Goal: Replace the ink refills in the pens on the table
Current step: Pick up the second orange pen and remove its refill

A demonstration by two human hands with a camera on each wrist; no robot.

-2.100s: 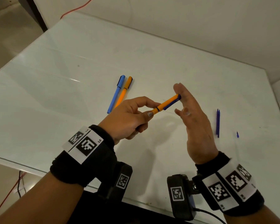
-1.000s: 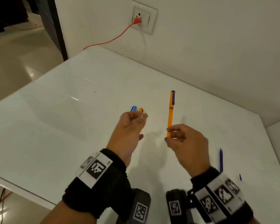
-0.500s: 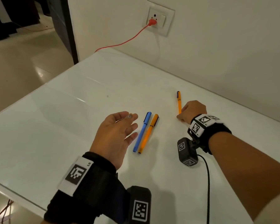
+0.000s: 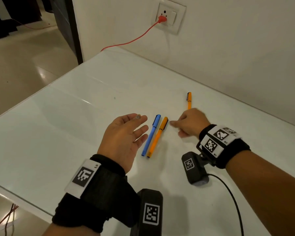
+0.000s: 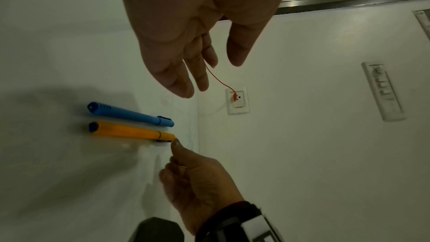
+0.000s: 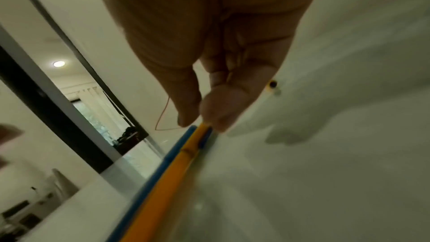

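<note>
On the white table (image 4: 75, 133) a blue pen (image 4: 152, 135) and an orange pen (image 4: 157, 137) lie side by side, capped ends away from me. My left hand (image 4: 141, 124) hovers just left of them, fingers straight, holding nothing. My right hand (image 4: 171, 123) reaches in from the right. In the right wrist view its thumb and forefinger (image 6: 221, 115) close on the cap end of that orange pen (image 6: 163, 181). A second orange pen (image 4: 189, 100) lies on its own just beyond the right hand. In the left wrist view the right fingertip (image 5: 174, 142) touches the orange pen (image 5: 130, 132).
A red cable (image 4: 134, 38) runs from a wall socket (image 4: 167, 17) down behind the table's far corner. The wall stands close behind the table. A black cable (image 4: 233, 193) trails from my right wrist camera. The table's near-left edge (image 4: 15, 191) drops to the floor.
My right hand set the orange pen down at the back, let go, and swung left to the cap of the other orange pen. The left hand opened and stays beside the blue pen.
</note>
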